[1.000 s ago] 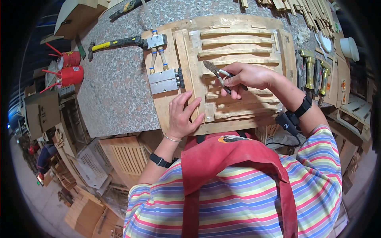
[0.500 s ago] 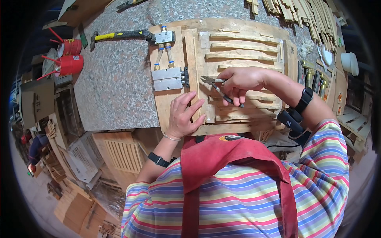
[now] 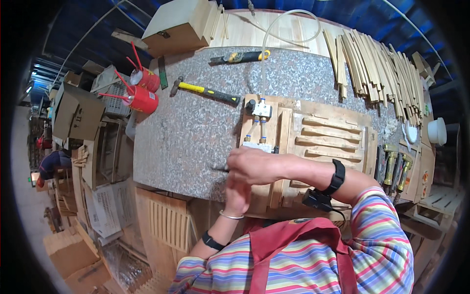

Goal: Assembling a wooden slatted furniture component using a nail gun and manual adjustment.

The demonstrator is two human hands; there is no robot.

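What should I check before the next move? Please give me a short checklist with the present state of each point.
1. Hammer away from the hands: ok; it lies on the table, apart from both.
2. Hose on the valve: ok, it looks attached.
3. Right forearm away from above the board: not ok; it crosses over it.
4. All slats visible: not ok; the forearm covers part of that area.
5. Firm grip: cannot tell; a dark tip shows by the right hand, the rest is hidden.
6. Left fingers safe: cannot tell; the right hand hides much of the left hand.
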